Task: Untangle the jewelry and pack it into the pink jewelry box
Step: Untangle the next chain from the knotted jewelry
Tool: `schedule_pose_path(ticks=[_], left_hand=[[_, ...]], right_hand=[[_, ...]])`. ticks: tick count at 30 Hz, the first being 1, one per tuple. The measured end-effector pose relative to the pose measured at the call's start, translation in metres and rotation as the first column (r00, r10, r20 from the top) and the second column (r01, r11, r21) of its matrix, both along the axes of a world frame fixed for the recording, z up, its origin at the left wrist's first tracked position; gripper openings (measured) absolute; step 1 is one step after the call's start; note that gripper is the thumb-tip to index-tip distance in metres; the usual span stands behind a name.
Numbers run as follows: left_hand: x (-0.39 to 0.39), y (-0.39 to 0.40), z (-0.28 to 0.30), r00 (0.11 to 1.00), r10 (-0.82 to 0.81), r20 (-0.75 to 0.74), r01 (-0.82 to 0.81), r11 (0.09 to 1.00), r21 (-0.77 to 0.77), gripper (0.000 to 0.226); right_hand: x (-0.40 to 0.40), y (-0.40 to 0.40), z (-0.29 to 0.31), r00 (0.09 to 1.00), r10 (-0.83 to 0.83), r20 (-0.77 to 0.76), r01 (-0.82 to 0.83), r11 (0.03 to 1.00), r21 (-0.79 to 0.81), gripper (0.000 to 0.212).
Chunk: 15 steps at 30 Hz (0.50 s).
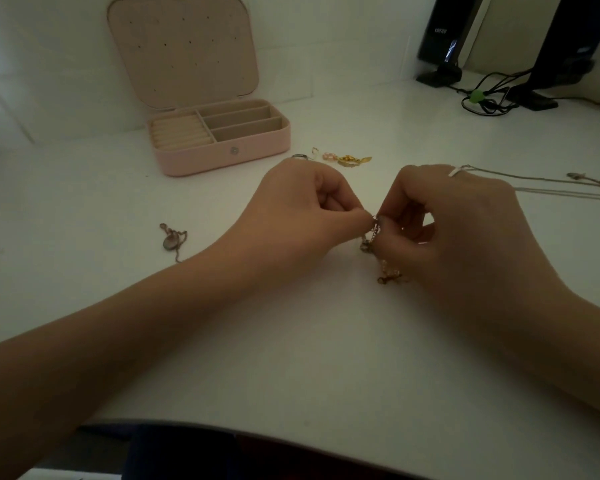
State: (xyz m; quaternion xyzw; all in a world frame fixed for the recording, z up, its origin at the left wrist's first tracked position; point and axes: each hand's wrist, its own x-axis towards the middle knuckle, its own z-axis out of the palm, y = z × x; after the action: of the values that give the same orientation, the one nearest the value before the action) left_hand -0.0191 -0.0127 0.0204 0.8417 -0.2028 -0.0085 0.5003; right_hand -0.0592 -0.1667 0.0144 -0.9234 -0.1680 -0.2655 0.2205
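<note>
Fingers [355,211] of left hand [302,202] and right hand [465,220] both pinch the tangled chain [373,230] above the tabletop [291,341]; beaded end dangles below. Untangling step, I'd say. Next: tease links apart gently, no yanking. Pink jewelry box [222,152] open at rear left, compartments look empty. Other pieces lie loose nearby.

Table [291,341] smooth, matt; chain [373,230] metallic, shiny
</note>
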Motion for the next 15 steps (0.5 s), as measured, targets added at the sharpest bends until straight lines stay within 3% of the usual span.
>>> schedule_pose_path(ticks=[2,4,9,12,15], left_hand=[[0.001,0.0,0.001,1.0,0.002,-0.027,-0.002,1.0,-0.017,0.012],[0.0,0.0,0.002,0.999,0.006,-0.045,-0.007,1.0,-0.025,0.01],[-0.001,0.001,0.007,0.996,0.014,-0.09,-0.019,0.998,-0.06,0.011],[0.001,0.002,0.008,0.994,0.015,-0.109,-0.023,0.997,-0.072,0.013],[0.002,0.004,0.009,0.986,-0.004,-0.169,-0.017,0.992,-0.125,0.017]], right_hand=[[0.0,-0.001,0.002,1.0,0.001,-0.024,0.0,0.999,0.043,0.006],[0.0,-0.002,0.004,0.993,0.019,-0.116,0.003,0.982,0.191,0.008],[0.006,-0.007,0.005,0.912,0.182,-0.368,0.065,0.822,0.566,0.005],[0.009,-0.008,0.004,0.881,0.259,-0.396,0.073,0.753,0.654,0.009],[0.01,-0.009,0.005,0.872,0.274,-0.407,0.073,0.747,0.66,0.009]])
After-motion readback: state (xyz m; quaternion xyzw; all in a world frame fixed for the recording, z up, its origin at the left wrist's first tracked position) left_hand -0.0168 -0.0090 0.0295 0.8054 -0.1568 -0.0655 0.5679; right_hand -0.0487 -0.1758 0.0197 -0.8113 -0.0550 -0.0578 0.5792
